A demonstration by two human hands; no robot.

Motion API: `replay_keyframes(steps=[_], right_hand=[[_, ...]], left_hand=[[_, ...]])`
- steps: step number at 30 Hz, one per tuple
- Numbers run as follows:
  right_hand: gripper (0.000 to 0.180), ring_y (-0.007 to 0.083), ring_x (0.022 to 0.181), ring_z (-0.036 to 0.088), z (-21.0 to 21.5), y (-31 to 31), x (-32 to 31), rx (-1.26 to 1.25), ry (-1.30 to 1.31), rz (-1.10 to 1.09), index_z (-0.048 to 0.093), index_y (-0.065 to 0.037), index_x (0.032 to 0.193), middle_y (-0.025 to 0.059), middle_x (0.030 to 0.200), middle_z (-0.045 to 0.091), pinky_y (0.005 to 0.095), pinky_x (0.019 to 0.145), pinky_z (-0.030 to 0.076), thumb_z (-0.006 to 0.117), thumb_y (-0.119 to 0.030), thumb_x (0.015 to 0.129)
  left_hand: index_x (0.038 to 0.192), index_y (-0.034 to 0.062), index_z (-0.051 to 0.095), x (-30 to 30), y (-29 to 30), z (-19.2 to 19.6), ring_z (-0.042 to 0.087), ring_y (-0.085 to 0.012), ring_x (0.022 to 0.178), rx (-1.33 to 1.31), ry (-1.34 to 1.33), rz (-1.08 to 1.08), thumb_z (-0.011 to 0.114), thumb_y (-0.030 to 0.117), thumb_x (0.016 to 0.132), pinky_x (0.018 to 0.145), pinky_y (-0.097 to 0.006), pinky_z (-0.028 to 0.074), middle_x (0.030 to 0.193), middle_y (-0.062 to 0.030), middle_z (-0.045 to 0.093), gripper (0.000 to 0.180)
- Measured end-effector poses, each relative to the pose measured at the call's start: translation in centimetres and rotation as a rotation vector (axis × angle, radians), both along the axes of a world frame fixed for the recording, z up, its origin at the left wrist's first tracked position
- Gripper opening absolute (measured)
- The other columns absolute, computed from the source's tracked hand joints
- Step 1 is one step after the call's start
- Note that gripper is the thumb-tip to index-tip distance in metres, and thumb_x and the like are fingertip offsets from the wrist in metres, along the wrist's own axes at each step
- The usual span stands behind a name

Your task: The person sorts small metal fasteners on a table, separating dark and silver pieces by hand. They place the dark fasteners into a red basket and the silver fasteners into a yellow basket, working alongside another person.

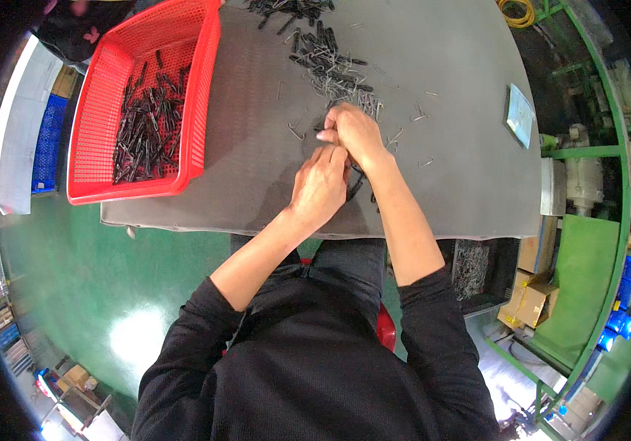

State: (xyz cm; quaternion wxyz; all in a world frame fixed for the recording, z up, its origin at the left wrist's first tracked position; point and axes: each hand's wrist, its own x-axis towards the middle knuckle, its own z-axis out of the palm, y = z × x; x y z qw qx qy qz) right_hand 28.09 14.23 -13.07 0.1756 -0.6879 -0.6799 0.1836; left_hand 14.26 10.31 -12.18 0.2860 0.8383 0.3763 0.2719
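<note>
My left hand [320,181] and my right hand [356,135] meet over the grey table [249,132], their fingertips almost touching. Both sets of fingers are curled closed. Whatever lies between them is hidden behind the knuckles. Just beyond my right hand spreads a heap of thin bent wire pieces [330,77] mixed with small black clip-like parts [323,40]. A few dark parts [354,182] lie under my wrists. Loose wire pieces are scattered right of my hands, one wire piece [424,162] near my right forearm.
A red plastic basket [198,110] with many black parts stands on the left of the table. More black parts [293,9] lie at the far edge. A light blue packet [520,116] rests at the right edge. Below right is a dark crate [488,294] with wire pieces beside cardboard boxes [527,298].
</note>
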Motion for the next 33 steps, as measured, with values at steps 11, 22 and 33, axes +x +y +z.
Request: replay_keyframes(steps=[11, 22, 33], right_hand=[[0.02, 0.0096, 0.062, 0.051, 1.8, -6.2, 6.5, -0.008, 1.374, -0.426, 0.056, -0.004, 0.096, 0.0002, 0.074, 0.057, 0.0228, 0.056, 0.039, 0.065, -0.017, 0.084], [0.013, 0.0325, 0.076, 0.061, 2.9, -11.6, 2.9, -0.161, 0.126, -0.532, 0.061, -0.006, 0.082, 0.0118, 0.083, 0.062, 0.0409, 0.068, 0.048, 0.067, -0.016, 0.075], [0.019, 0.0259, 0.077, 0.06, 2.3, -9.0, 5.7, 0.09, 0.351, -0.517, 0.06, -0.006, 0.089, 0.0097, 0.083, 0.062, 0.0366, 0.069, 0.046, 0.068, -0.017, 0.076]], left_hand=[[0.085, 0.0037, 0.056, 1.0, 4.1, -0.4, 0.055, -0.0316, 0.088, 0.044, 0.316, -0.127, 0.065, 0.01, 0.075, 0.075, -0.037, 0.045, 0.092, -0.0118, 0.057, 0.015], [0.105, 0.0017, 0.046, -1.2, 6.7, 0.5, 0.062, -0.0126, 0.08, -0.812, -0.078, -0.115, 0.053, 0.007, 0.083, 0.065, -0.029, 0.047, 0.082, -0.0093, 0.059, 0.024], [0.091, 0.0011, 0.052, 1.4, 1.8, -0.2, 0.06, -0.0392, 0.078, -0.152, 0.335, -0.005, 0.055, 0.02, 0.083, 0.068, -0.047, 0.046, 0.085, -0.02, 0.062, 0.021]])
